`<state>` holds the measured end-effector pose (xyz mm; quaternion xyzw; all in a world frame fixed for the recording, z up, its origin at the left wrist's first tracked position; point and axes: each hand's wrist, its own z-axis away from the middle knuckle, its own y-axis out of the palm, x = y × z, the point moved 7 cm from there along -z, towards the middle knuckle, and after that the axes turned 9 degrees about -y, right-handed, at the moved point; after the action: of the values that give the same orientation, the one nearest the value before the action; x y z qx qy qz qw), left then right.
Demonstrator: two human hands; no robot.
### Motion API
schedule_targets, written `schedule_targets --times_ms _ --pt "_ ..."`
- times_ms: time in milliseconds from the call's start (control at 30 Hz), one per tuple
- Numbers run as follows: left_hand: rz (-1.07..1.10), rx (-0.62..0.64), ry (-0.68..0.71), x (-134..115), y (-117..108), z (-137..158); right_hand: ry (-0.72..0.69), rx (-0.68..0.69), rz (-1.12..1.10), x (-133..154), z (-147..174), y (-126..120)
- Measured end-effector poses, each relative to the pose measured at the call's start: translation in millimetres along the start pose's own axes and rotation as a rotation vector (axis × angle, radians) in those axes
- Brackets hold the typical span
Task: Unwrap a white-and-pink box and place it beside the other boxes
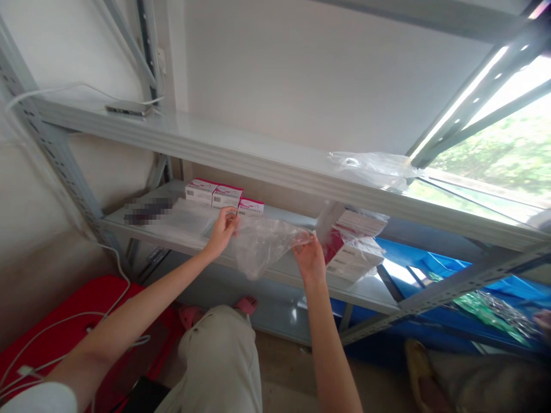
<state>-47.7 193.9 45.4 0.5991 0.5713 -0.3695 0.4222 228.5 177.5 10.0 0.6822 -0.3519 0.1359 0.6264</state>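
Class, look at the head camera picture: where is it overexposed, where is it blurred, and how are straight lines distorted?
Head view: daylight blows out the window at right; a pixelated patch masks something on the lower shelf; the upper shelf and frame lines splay with wide-angle distortion; the clear plastic bag between both hands looks soft.

three pink-and-white boxes point(224, 198) sit in a row on the lower shelf point(379, 289), just beyond the fingers. right of the fingers, a wrapped stack of boxes point(355, 246) leans on that shelf. above, a crumpled clear bag point(374, 167) lies on the upper shelf point(215, 143). a red bin point(81, 310) with white cables point(60, 330) stands below left.
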Motion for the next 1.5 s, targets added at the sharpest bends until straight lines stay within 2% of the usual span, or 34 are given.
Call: schedule_targets --times_ms 100,167,267,333,400,567,700,833,933,1100,1200,1267,1333,1400,1500 --pt "-0.030 0.063 0.037 -9.5 -5.1 0.9 -0.047 -0.039 0.038 7.0 -3.1 -11.1" --pt "-0.107 0.167 0.054 -12.9 -3.1 3.2 -0.062 -0.056 0.051 8.1 -2.6 -16.2" --pt "-0.306 0.323 0.030 -6.7 6.3 8.9 -0.064 -0.094 0.050 4.8 -0.4 -20.7" --pt "-0.405 0.338 -0.025 3.4 9.8 10.8 -0.052 -0.114 0.040 0.4 0.7 -21.6" --pt "-0.404 0.295 -0.087 13.6 9.5 10.3 -0.031 -0.125 0.041 -4.2 0.8 -22.4" --pt "-0.164 0.160 -0.218 33.4 -4.2 3.5 -0.001 -0.193 0.214 -6.3 -0.7 -38.2" --pt "-0.109 0.097 -0.229 33.9 -19.7 -3.4 -0.054 -0.200 0.378 3.0 1.1 -45.2" --pt "-0.149 0.034 -0.136 17.3 -30.8 -10.1 -0.108 -0.107 0.365 11.1 7.4 -30.4" --pt "-0.259 0.012 -0.049 -1.6 -32.9 -10.8 -0.198 -0.110 0.396 24.0 12.3 -21.2" --pt "-0.423 -0.060 0.098 -42.6 -32.6 -0.9 -0.381 -0.164 0.699 62.2 23.8 -11.3" --pt "-0.399 -0.065 0.101 -52.0 -28.6 -3.7 -0.466 -0.180 0.786 83.2 25.4 -5.6" --pt "-0.357 -0.036 0.061 -41.8 -23.6 -16.6 -0.492 -0.195 0.810 87.7 15.2 -6.5" --pt "-0.331 0.012 0.007 -18.1 -16.7 -37.6 -0.465 -0.204 0.832 79.2 -7.5 -13.2" --pt "-0.348 0.087 -0.067 15.7 -7.1 -61.4 -0.374 -0.204 0.863 57.6 -38.8 -26.2" --pt "-0.477 0.179 -0.190 70.6 4.5 -86.6 -0.128 -0.200 0.887 9.3 -78.6 -55.8"
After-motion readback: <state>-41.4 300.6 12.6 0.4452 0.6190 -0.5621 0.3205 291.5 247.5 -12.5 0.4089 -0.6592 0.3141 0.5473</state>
